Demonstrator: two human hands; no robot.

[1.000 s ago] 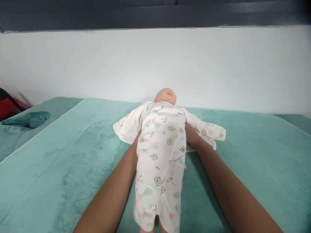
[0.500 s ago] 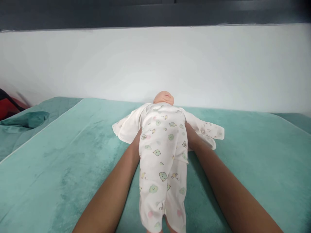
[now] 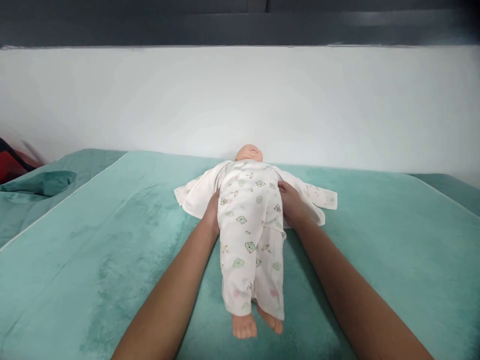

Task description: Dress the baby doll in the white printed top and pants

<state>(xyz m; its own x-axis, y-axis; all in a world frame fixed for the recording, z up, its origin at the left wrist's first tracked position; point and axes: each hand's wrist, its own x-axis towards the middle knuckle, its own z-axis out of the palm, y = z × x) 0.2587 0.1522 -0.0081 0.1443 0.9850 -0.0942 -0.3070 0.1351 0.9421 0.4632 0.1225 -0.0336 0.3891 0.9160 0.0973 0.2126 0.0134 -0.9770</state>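
doll lowered — hands curled against its sides

Your left hand is hiding its fingers behind the side of the doll, and your right hand is tucking some fingertips out of sight, leaving either grip unclear. The doll is covering the middle of the shirt, and the prints on its right sleeve are showing too small to make out. The near edge is cutting off your forearms; the left edge is cropping a red-and-black object.
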